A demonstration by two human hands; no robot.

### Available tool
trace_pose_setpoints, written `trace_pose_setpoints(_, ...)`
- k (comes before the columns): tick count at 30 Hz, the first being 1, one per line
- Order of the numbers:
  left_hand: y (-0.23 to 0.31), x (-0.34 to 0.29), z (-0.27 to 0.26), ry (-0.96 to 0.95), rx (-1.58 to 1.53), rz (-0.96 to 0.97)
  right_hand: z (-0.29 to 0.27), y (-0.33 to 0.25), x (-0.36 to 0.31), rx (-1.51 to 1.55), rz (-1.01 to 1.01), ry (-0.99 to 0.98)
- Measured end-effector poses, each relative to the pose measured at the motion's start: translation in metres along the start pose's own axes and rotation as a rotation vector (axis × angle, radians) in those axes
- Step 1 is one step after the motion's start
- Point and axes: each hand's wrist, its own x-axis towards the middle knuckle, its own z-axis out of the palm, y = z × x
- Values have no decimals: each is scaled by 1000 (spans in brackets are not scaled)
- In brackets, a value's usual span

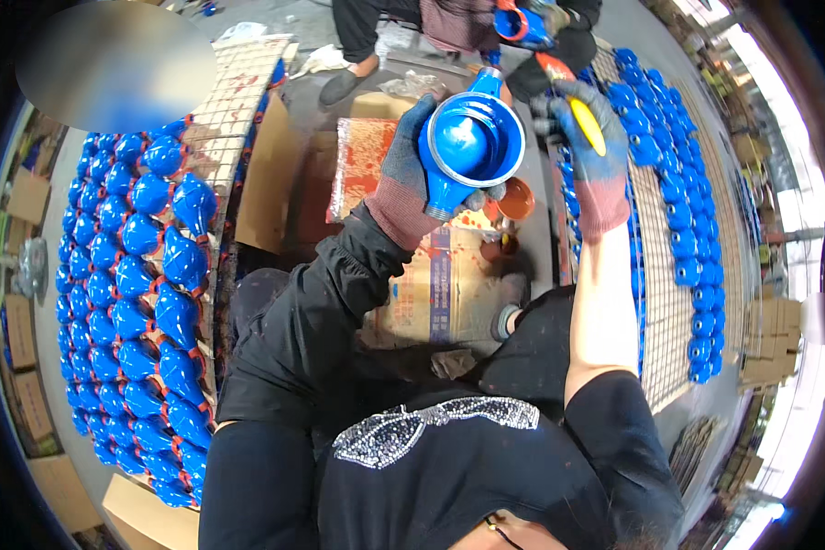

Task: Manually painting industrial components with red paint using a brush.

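Observation:
A glossy blue water meter body point(458, 170) with a wide round opening and a threaded pipe end on two sides is in front of me. My left hand point(405, 156), in a dark, stained glove, is wrapped round it from the left and below, with the opening facing up toward me. To the right, my gloved right hand point(594, 151) is closed on a paintbrush with a yellow handle point(588, 126). The brush's red-orange end point(554, 67) points up and away, apart from the meter body.
Rows of blue meter bodies with red rims point(140, 234) cover a rack at left; more blue ones point(683, 202) line a mesh rack point(655, 302) at right. Between them are a red-stained sheet point(362, 160), a reddish bowl point(516, 198) and cardboard point(431, 298). A co-worker point(454, 23) sits opposite.

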Motion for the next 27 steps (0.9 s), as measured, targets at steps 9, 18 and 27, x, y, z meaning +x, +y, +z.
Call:
trace_pose_setpoints(9,55,-19,9,327,-131,329,35,90,16,-426,127,-218)
trace_pose_setpoints(18,99,-17,34,13,27,429,61,181,12,-497,265,-379)
trace_pose_setpoints(27,79,-8,-5,403,175,628,20,161,-5,-429,192,-470)
